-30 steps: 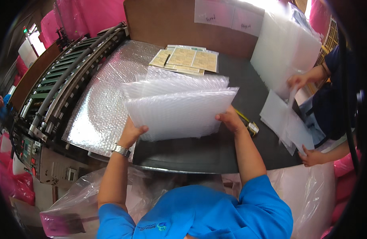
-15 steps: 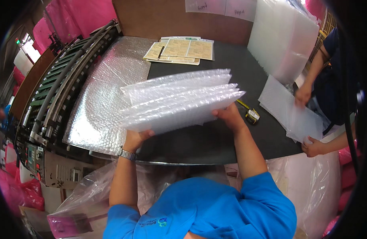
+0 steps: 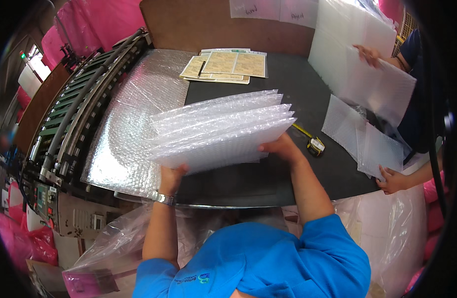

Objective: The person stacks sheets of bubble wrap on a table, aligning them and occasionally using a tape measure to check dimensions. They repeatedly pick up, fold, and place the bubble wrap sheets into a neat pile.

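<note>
Now my left hand (image 3: 173,178) and right hand (image 3: 284,148) clamp bubble sheets (image 3: 223,141) from seven and four o'clock; straightening seems the step, next needing even pressure.

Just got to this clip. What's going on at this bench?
A person in a blue shirt holds a stack of bubble-wrap sheets over the dark tabletop, left hand and right hand at opposite sides. A tape measure lies near the right hand; papers lie beyond the stack. At the right, one co-worker's hand is at a raised clear sheet, another hand at the sheets lying below.
</note>
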